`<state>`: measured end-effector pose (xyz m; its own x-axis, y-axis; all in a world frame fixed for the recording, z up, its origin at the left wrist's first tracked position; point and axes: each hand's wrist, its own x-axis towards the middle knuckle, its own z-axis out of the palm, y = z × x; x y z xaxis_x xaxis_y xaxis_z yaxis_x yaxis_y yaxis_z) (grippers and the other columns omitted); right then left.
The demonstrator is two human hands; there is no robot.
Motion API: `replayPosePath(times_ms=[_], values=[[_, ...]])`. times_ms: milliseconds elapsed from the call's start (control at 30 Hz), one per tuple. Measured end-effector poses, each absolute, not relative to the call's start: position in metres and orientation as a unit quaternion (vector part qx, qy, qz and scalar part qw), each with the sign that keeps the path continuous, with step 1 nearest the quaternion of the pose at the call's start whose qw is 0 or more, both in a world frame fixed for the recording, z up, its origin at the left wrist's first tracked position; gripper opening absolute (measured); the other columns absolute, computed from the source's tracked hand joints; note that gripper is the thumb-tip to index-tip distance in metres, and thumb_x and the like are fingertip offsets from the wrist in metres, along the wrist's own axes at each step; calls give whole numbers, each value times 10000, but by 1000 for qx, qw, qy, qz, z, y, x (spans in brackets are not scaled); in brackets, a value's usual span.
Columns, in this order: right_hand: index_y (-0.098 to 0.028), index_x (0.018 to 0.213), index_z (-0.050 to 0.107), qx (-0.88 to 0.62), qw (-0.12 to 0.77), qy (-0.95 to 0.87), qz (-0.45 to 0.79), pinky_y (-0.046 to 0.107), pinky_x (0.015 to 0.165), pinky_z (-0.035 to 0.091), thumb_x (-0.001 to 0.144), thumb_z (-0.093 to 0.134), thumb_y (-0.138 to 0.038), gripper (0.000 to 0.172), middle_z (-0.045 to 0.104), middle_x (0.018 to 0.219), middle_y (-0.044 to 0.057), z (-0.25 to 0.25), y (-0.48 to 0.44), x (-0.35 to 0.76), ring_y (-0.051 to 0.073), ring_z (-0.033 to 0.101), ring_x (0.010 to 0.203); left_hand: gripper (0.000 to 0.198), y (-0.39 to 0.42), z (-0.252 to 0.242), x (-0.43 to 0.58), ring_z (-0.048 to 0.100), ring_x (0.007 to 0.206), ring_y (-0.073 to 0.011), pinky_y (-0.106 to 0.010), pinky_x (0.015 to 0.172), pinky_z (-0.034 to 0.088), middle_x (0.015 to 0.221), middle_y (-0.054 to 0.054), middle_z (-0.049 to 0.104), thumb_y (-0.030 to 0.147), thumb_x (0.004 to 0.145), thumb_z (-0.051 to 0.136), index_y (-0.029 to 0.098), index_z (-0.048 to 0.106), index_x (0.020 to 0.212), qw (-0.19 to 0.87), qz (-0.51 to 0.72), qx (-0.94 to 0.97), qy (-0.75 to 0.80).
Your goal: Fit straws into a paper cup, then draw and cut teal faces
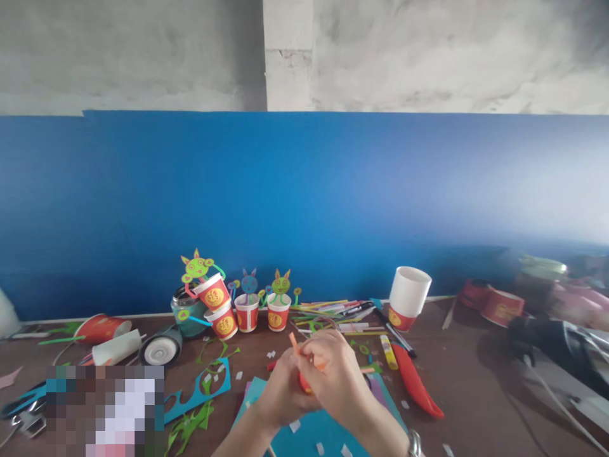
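My left hand [280, 390] is closed around a small red paper cup [306, 383], most of which the fingers hide. Over it my right hand [333, 365] is closed in a pinch on an orange straw [294, 343], whose end sticks up between the two hands. Where the straw meets the cup is hidden. Beneath both hands lie blue sheets of paper [309, 435] with small white scraps on top. Behind them stand red-and-white paper cups [247, 312] bearing cut-paper animal heads, such as a green one [281, 282].
A stack of white cups [410, 298] stands at the back right, near a glue stick [389, 352] and a red curved object [419, 381]. Straws and pens [337, 309] lie behind my hands. To the left are a blue paper offcut [202, 390], green scraps [190, 425] and a tape roll [160, 349].
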<state>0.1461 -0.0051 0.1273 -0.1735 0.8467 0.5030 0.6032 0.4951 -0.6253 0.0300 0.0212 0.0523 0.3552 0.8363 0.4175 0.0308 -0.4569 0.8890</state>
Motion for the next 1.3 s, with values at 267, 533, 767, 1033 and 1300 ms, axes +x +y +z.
replayPosePath(times_ms=[267, 533, 767, 1033, 1300], values=[[-210, 986, 665, -469, 470, -721, 199, 358, 876, 434, 836, 538, -290, 212, 666, 1033, 83, 147, 1, 182, 241, 581, 1005, 660, 22, 53, 32, 595, 984, -266, -322, 830, 477, 1077, -102, 645, 288, 583, 820, 163, 525, 1160, 579, 506, 600, 223], [-201, 683, 672, -492, 354, -774, 183, 251, 622, 391, 756, 553, -130, 157, 645, 687, 9, 149, -2, 184, 161, 570, 678, 710, 22, 48, 32, 569, 1084, -306, -392, 917, 445, 1159, -148, 622, 298, 581, 836, 158, 511, 1197, 623, 506, 568, 180], [-201, 662, 667, -510, 353, -769, 157, 243, 577, 364, 710, 533, -98, 176, 663, 664, 5, 139, 3, 178, 153, 559, 616, 661, 20, 50, 35, 603, 1033, -313, -375, 869, 480, 1060, -140, 674, 344, 563, 838, 133, 579, 1133, 630, 488, 569, 205], [-189, 754, 608, -497, 449, -716, 196, 254, 627, 415, 849, 497, -260, 162, 648, 730, 25, 142, 1, 175, 170, 578, 679, 688, 24, 44, 30, 622, 990, -314, -392, 844, 499, 1071, -144, 678, 374, 507, 859, 137, 592, 1096, 618, 523, 533, 245], [-191, 812, 612, -452, 484, -719, 211, 248, 684, 433, 876, 486, -277, 166, 649, 790, 23, 141, 3, 174, 164, 591, 741, 739, 21, 51, 31, 597, 1054, -322, -413, 913, 465, 1128, -164, 662, 428, 540, 833, 129, 574, 1164, 614, 519, 551, 224]])
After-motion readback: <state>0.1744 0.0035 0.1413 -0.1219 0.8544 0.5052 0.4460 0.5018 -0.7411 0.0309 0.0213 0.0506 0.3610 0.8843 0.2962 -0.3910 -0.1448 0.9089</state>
